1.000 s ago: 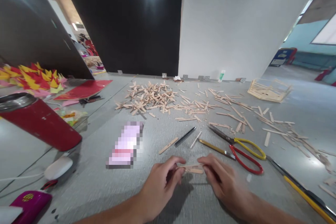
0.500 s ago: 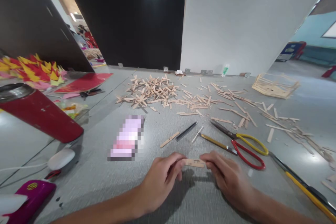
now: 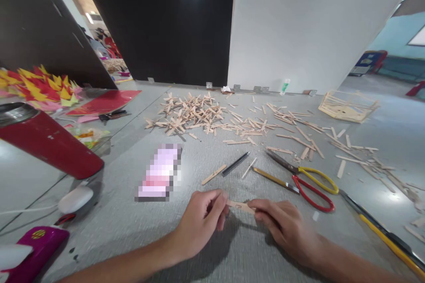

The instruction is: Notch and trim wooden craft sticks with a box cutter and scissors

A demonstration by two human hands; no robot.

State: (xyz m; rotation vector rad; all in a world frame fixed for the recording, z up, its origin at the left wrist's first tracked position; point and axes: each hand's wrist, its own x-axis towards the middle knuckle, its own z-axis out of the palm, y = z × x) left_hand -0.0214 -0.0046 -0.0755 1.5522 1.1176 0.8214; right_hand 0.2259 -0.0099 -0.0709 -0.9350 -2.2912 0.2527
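Observation:
A short flat wooden stick with pencil-like marks on it spans the gap between my two hands. My left hand pinches its left end between thumb and fingers. At its right end, my right hand grips it the same way, covering that end. Just beyond the hands lie another marked wooden stick, a dark pen, a thin white stick and a yellow craft knife. Scissors with red and yellow handles rest to the right, blades pointing away to the left.
Wooden sticks are heaped and scattered farther back. A blurred phone, red tumbler, white mouse and purple tool lie left. At right are a stick-built frame and a long yellow-handled tool.
Both hands have shifted slightly left with the stick, which is now tilted, its right end lower. More of the marked face is covered by my right fingers.

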